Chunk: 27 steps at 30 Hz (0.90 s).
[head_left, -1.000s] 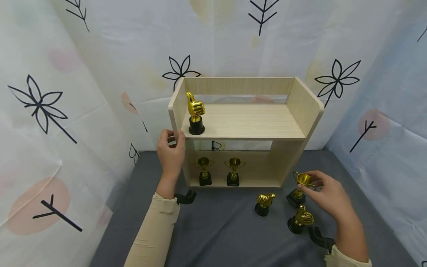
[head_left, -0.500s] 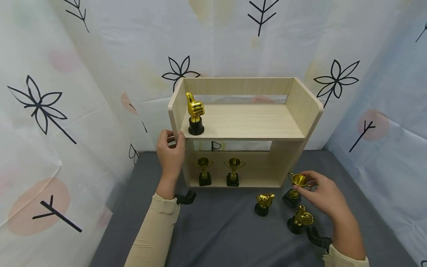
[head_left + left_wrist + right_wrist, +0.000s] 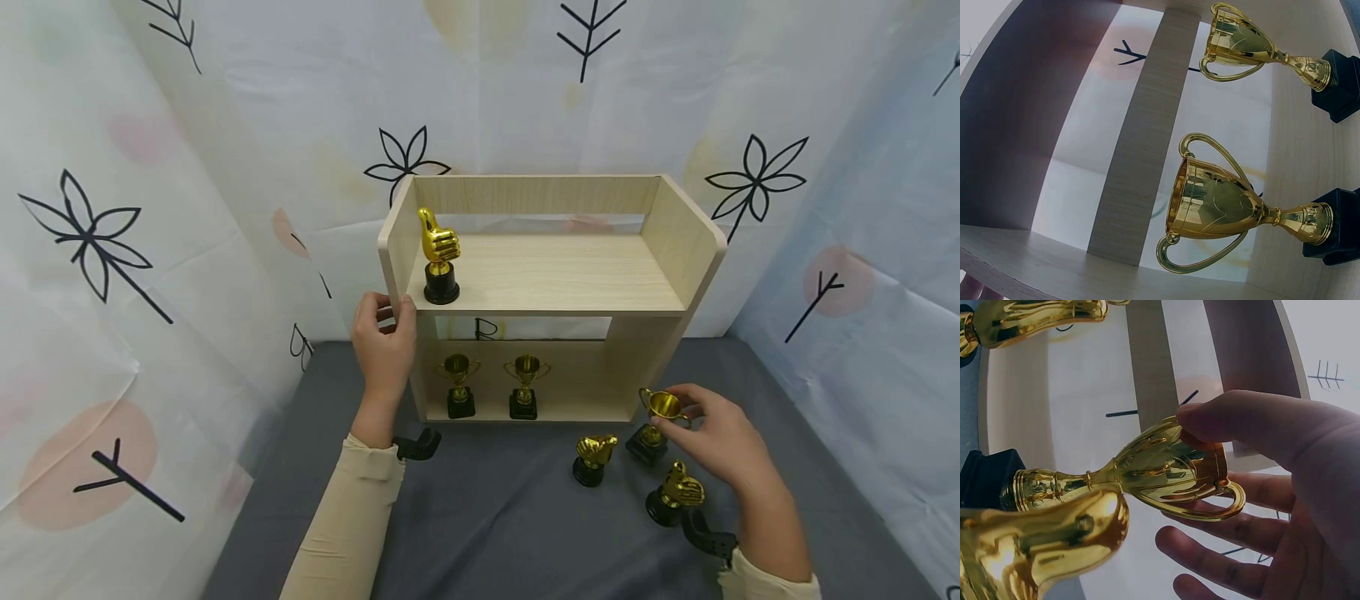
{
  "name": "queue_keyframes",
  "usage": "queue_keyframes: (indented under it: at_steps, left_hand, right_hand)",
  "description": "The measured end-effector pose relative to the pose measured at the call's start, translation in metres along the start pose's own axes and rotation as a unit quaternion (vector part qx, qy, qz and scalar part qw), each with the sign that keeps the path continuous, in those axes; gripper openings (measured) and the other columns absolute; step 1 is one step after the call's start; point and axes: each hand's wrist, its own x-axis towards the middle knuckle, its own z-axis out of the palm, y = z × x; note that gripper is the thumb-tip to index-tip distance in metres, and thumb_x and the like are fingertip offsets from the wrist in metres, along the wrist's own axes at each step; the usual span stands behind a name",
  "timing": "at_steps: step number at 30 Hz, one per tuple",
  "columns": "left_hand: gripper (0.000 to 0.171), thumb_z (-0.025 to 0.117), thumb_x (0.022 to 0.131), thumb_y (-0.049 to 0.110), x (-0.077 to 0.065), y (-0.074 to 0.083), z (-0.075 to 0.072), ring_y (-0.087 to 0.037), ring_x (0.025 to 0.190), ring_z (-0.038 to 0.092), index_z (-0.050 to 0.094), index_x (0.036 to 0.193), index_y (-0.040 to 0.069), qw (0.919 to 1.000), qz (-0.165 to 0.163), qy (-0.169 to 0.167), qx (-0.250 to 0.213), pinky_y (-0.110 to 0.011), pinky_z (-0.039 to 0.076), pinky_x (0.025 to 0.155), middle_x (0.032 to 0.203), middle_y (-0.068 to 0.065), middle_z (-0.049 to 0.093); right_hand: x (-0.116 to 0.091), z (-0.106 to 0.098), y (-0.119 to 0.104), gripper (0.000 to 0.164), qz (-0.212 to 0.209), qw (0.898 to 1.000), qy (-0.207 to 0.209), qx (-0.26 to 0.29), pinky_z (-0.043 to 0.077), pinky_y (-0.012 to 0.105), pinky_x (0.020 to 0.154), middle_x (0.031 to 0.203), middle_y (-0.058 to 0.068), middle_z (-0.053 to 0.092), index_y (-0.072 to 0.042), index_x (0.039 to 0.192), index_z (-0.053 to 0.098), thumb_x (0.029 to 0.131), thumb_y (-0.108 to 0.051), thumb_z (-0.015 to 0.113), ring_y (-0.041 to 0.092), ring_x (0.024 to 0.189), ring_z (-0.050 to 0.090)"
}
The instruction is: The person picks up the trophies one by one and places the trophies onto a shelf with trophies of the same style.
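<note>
My right hand [image 3: 720, 433] pinches a gold trophy cup [image 3: 663, 405] with a black square base between thumb and fingers. In the right wrist view the thumb lies on the near side of the cup's bowl [image 3: 1160, 465], with fingers behind. At the shelf's left side, my left hand [image 3: 386, 350] grips the front edge of the wooden shelf unit [image 3: 555, 271]. Two similar trophy cups, the left one [image 3: 460, 383] and the right one [image 3: 525, 385], stand upright on the lower level. A gold thumbs-up trophy [image 3: 440, 250] stands at the left of the upper level.
Two more thumbs-up trophies are on the grey cloth, one [image 3: 594, 457] in front of the shelf and one [image 3: 675, 493] just below the held cup. Patterned fabric [image 3: 247, 133] surrounds the table on the back and sides.
My right hand has shifted a little to the left with the trophy cup, closer to the shelf's right side. The left hand has stayed in place on the shelf.
</note>
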Motion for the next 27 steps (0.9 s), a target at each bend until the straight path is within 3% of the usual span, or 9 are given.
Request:
queue_keyframes:
  at_steps: [27]
  left_hand:
    - [0.026,0.067,0.102,0.026,0.001,0.000,0.000,-0.029,0.095,0.071,0.063,0.096,0.002,1.0000,0.002,0.001,0.009,-0.052,0.063,0.078,0.101,-0.017,0.064]
  right_hand:
    - [0.006,0.005,-0.016,0.060,-0.024,1.000,0.003,0.009,0.058,0.059,0.080,0.134,0.023,0.068,-0.006,0.142,0.062,0.097,-0.042,0.077,0.045,0.117,0.067]
